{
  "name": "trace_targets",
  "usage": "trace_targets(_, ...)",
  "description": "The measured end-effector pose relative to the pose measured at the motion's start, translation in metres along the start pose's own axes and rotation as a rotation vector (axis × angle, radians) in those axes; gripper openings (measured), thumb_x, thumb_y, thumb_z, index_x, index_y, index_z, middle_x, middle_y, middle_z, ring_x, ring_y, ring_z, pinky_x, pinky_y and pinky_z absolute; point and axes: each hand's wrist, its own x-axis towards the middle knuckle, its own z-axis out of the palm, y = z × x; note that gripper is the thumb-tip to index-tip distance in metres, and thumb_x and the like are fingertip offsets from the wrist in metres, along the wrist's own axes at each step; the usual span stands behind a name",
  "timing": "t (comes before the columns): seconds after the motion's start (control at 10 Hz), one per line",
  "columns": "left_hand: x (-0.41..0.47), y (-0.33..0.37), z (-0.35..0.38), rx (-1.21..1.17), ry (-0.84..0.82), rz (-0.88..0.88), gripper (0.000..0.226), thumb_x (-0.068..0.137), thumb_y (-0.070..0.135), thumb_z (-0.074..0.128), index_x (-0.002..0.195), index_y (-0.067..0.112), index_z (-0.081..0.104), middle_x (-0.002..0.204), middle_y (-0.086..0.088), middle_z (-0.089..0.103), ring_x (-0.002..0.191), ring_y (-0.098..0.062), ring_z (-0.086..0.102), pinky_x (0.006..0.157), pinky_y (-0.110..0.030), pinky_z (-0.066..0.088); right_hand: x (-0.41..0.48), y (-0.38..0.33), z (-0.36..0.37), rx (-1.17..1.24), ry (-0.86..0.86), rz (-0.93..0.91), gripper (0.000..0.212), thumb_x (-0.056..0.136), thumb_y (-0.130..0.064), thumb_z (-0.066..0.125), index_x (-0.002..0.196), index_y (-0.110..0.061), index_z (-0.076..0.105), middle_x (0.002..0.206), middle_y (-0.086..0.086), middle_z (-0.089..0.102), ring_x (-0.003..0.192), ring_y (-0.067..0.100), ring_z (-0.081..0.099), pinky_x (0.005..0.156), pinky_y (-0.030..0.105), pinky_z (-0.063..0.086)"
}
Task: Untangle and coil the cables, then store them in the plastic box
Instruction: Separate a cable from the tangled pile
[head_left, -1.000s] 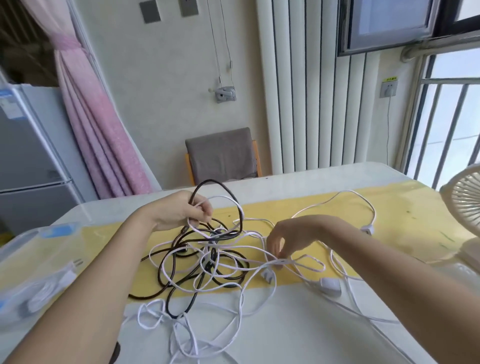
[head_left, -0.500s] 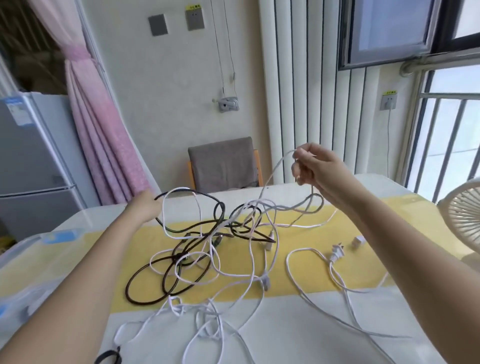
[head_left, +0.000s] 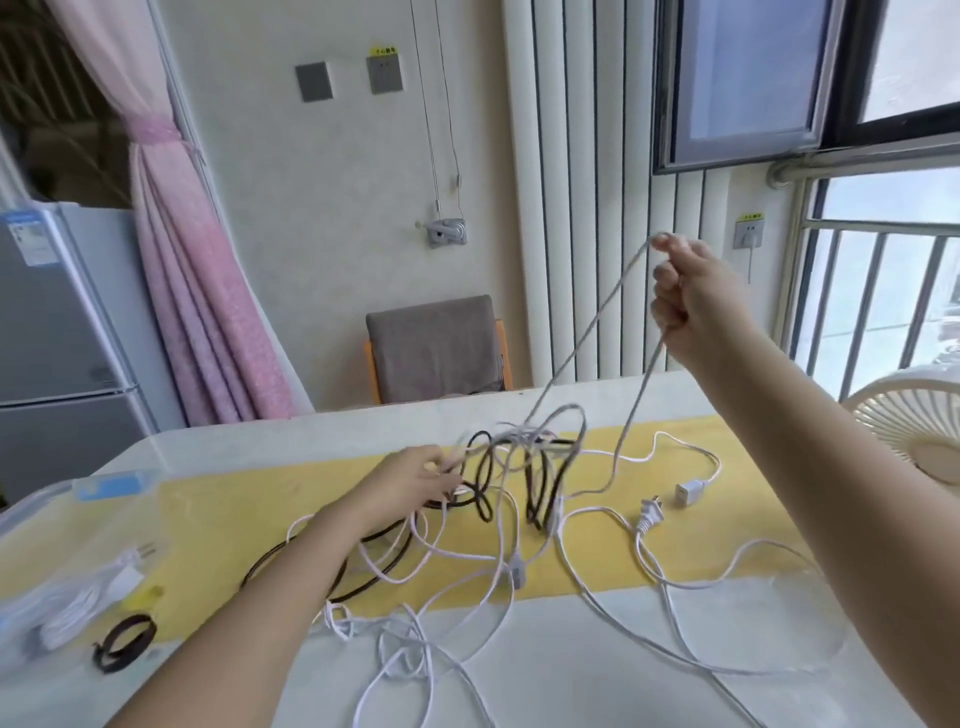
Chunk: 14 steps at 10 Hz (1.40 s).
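A tangle of white cables and a black cable lies on the yellow mat in the middle of the table. My right hand is raised high above the table and grips a loop of white cable that runs taut down into the knot. My left hand sits low at the left side of the tangle, its fingers pinching cable strands there. A white plug and a white adapter lie on the mat to the right. The clear plastic box stands at the left edge with a coiled white cable inside.
A black strap loop lies on the table in front of the box. A white fan stands at the right edge. Loose white cable trails over the near table. A chair is behind the table, a fridge at left.
My right hand has lifted the white cable loop from table level to well above the tangle, pulling it taut. My left hand has shifted right and down to the knot's left side.
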Motion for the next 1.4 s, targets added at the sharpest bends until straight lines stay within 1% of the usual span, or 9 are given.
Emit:
trace_targets(0.2, 0.008, -0.028, -0.091, -0.362, 0.457, -0.252, 0.019, 0.094, 0.012, 0.057, 0.076, 0.014, 0.062, 0.050, 0.000, 0.034, 0.027, -0.004, 0.028, 0.031, -0.015, 0.021, 0.001, 0.017, -0.019, -0.225, 0.182, 0.008, 0.025, 0.101, -0.016, 0.040, 0.082, -0.015, 0.057, 0.041, -0.010, 0.037, 0.031, 0.001, 0.026, 0.033, 0.015, 0.019)
trace_targets(0.4, -0.004, -0.085, -0.158, -0.778, 0.880, -0.532, 0.030, 0.097, 0.003, 0.042, 0.068, 0.011, 0.048, 0.029, 0.003, 0.044, 0.020, -0.006, 0.035, 0.026, -0.007, 0.025, 0.008, -0.013, -0.027, -1.330, 0.140, -0.148, 0.015, 0.091, -0.017, 0.053, 0.091, -0.015, 0.068, 0.080, 0.009, 0.060, 0.065, 0.023, 0.051, 0.049, 0.025, 0.033)
trace_targets(0.5, 0.000, -0.097, -0.151, -0.681, 0.840, -0.573, 0.021, 0.093, -0.005, 0.043, 0.077, 0.005, 0.054, 0.035, -0.003, 0.049, 0.023, -0.010, 0.039, 0.025, -0.007, 0.023, 0.002, -0.019, -0.023, -1.927, -0.263, 0.264, 0.015, 0.089, -0.015, 0.058, 0.093, -0.009, 0.071, 0.054, -0.002, 0.064, 0.059, 0.017, 0.054, 0.052, 0.022, 0.041)
trace_targets(0.6, 0.000, -0.083, -0.123, -0.559, 0.412, -0.538, 0.020, 0.096, -0.004, 0.041, 0.103, 0.006, 0.057, 0.053, -0.004, 0.055, 0.032, -0.005, 0.047, 0.040, -0.013, 0.037, -0.007, 0.003, -0.024, -2.142, -0.636, 0.680, 0.013, 0.090, -0.015, 0.059, 0.082, -0.012, 0.070, 0.046, -0.006, 0.062, 0.044, 0.007, 0.055, 0.047, 0.017, 0.043)
trace_targets(0.7, -0.004, -0.068, -0.107, -0.092, 0.075, -0.611, 0.016, 0.092, 0.004, 0.055, 0.105, 0.006, 0.064, 0.077, -0.002, 0.061, 0.064, -0.013, 0.057, 0.072, -0.027, 0.045, -0.018, 0.052, -0.027, -2.236, -0.833, 0.794, 0.022, 0.085, -0.017, 0.060, 0.103, -0.012, 0.071, 0.075, -0.003, 0.072, 0.071, 0.012, 0.067, 0.069, 0.024, 0.049)
trace_targets(0.9, -0.022, 0.003, -0.117, 0.755, 0.037, -0.607, 0.046, 0.083, 0.019, 0.069, 0.124, 0.004, 0.053, 0.127, -0.011, 0.056, 0.115, -0.031, 0.055, 0.100, -0.040, 0.042, -0.029, 0.104, 0.011, -1.765, -0.656, 0.410, 0.026, 0.091, -0.015, 0.054, 0.111, -0.006, 0.067, 0.105, 0.011, 0.067, 0.083, 0.018, 0.055, 0.077, 0.027, 0.049)
trace_targets(1.0, -0.012, 0.026, -0.110, 0.655, 0.405, -0.273, 0.044, 0.085, 0.005, 0.055, 0.129, 0.010, 0.052, 0.132, -0.012, 0.056, 0.122, -0.033, 0.050, 0.104, -0.038, 0.037, -0.042, 0.135, 0.025, -1.691, -0.820, 0.354, 0.026, 0.088, -0.027, 0.062, 0.096, -0.003, 0.071, 0.083, 0.008, 0.065, 0.075, 0.020, 0.054, 0.067, 0.023, 0.046)
trace_targets(1.1, -0.014, 0.055, -0.064, 0.259, 0.271, 0.117, 0.036, 0.083, 0.001, 0.055, 0.113, 0.019, 0.066, 0.113, 0.001, 0.067, 0.103, -0.013, 0.061, 0.094, -0.027, 0.046, -0.052, 0.167, 0.031, -1.818, -0.904, 0.299, 0.037, 0.081, -0.031, 0.068, 0.060, -0.005, 0.052, 0.057, 0.004, 0.045, 0.067, 0.025, 0.044, 0.047, 0.025, 0.031)
trace_targets(1.4, 0.020, -0.012, 0.033, 0.285, -0.123, 0.073, 0.019, 0.081, 0.026, 0.072, 0.097, 0.019, 0.064, 0.101, 0.002, 0.065, 0.094, -0.018, 0.061, 0.083, -0.034, 0.050, -0.053, 0.179, 0.011, -1.485, -0.760, 0.437, 0.027, 0.095, -0.029, 0.052, 0.081, -0.007, 0.060, 0.077, 0.012, 0.063, 0.063, 0.023, 0.055, 0.059, 0.028, 0.040)
